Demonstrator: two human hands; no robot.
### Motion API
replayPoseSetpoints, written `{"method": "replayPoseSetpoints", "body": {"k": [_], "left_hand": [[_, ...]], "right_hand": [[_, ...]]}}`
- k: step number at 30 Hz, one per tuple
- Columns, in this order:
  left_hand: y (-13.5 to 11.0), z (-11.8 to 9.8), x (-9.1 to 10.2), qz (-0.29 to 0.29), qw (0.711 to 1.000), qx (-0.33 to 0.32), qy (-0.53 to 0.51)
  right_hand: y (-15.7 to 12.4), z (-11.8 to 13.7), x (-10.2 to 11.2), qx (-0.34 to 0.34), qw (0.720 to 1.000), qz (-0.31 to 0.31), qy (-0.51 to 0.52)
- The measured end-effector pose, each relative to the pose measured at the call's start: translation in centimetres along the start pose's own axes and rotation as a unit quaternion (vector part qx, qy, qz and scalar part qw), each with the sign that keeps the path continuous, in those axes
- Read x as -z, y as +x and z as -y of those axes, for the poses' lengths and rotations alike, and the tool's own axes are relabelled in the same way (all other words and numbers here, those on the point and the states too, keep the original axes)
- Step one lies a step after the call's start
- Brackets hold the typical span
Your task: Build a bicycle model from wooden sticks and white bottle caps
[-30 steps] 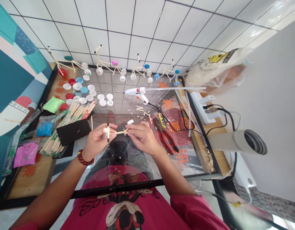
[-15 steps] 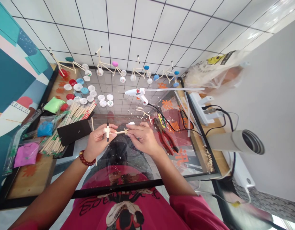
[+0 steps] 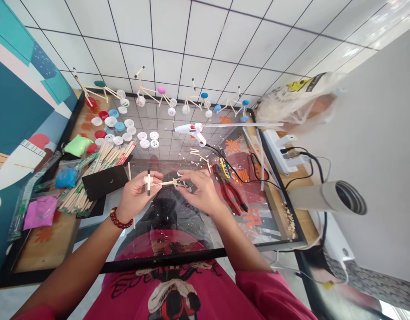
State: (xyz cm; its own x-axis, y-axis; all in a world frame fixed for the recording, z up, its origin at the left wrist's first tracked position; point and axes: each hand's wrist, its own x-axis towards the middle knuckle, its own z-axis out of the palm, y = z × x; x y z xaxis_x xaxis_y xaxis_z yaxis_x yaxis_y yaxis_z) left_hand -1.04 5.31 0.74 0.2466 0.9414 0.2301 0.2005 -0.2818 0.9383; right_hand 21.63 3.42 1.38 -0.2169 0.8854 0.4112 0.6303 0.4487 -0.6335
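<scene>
My left hand [image 3: 140, 193] is closed, pinching a small frame of thin wooden sticks [image 3: 167, 183]. A short crossbar with black ends [image 3: 149, 183] stands upright at the frame's left end, in front of my fingers. At the other end, where several stick pieces meet, my right hand [image 3: 200, 189] has its thumb and fingers around the joint. Its fingertips partly hide that end. A white piece, perhaps a cap, shows only partly behind the right fingers. A loose stick [image 3: 129, 171] lies beside my left hand.
A white glue gun [image 3: 191, 129] lies beyond my hands, its cord running right. Red-handled pliers [image 3: 233, 195] are right of my right hand. Bottle caps [image 3: 110, 121], sticks [image 3: 78, 191] and a black card [image 3: 105, 182] lie left. Stick-and-cap models [image 3: 146, 91] line the wall.
My right thumb and fingers have parted slightly at the joint, showing more of the stick pieces there. My left hand keeps its hold. The view has shifted slightly.
</scene>
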Motion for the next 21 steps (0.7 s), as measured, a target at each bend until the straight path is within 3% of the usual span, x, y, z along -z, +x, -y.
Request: {"method": "replayPoseSetpoints", "body": {"k": [5,11,16,21], "left_hand": [[0.0,0.2,0.0,0.003,1.0,0.007,0.003],[0.0,0.4,0.6,0.032,0.999,-0.01,0.022],[0.2,0.1,2.4,0.105,0.989,0.007,0.1],[0.6,-0.1,3.2,0.126,0.976,0.022,0.175]], "right_hand": [[0.2,0.0,-0.4,-0.009,1.0,0.016,0.015],[0.0,-0.2,-0.2,-0.016,1.0,-0.012,0.013],[-0.1,-0.6,0.0,-0.035,0.999,0.01,0.005],[-0.1,-0.9,0.1,-0.011,0.999,0.027,0.014]]}}
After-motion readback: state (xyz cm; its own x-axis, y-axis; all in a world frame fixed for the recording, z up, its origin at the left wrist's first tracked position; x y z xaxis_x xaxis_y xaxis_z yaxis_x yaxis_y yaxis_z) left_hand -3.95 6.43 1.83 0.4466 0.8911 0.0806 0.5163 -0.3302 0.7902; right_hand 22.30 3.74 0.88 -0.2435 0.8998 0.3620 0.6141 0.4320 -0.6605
